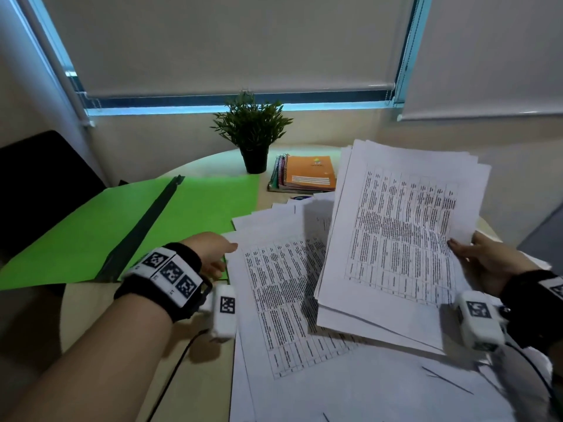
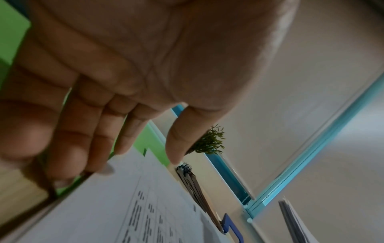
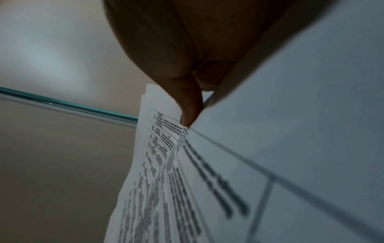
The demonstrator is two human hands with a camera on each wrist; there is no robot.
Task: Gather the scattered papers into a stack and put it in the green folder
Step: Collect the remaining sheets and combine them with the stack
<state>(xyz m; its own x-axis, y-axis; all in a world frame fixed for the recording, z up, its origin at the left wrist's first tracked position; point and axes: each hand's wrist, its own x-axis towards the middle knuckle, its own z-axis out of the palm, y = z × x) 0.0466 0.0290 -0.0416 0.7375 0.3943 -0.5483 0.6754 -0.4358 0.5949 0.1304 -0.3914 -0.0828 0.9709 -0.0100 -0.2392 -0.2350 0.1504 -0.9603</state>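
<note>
A green folder [image 1: 128,226] lies open on the left of the table, its dark spine running diagonally. White printed papers [image 1: 280,300] lie spread over the table's right half. My right hand [image 1: 484,260] holds a raised bundle of sheets [image 1: 399,233] by its right edge, thumb on top; in the right wrist view the thumb [image 3: 189,105] pinches the bundle [image 3: 166,164]. My left hand [image 1: 213,254] reaches to the left edge of the flat papers, fingers extended. In the left wrist view its fingers [image 2: 87,136] point down at the paper edge [image 2: 116,197], thumb apart above it.
A potted plant [image 1: 251,132] stands at the table's back, with a pile of spiral notebooks [image 1: 304,175] to its right. A dark chair [image 1: 39,184] stands at the left. Window blinds [image 1: 243,41] hang behind. A blue object [image 2: 230,228] shows past the notebooks.
</note>
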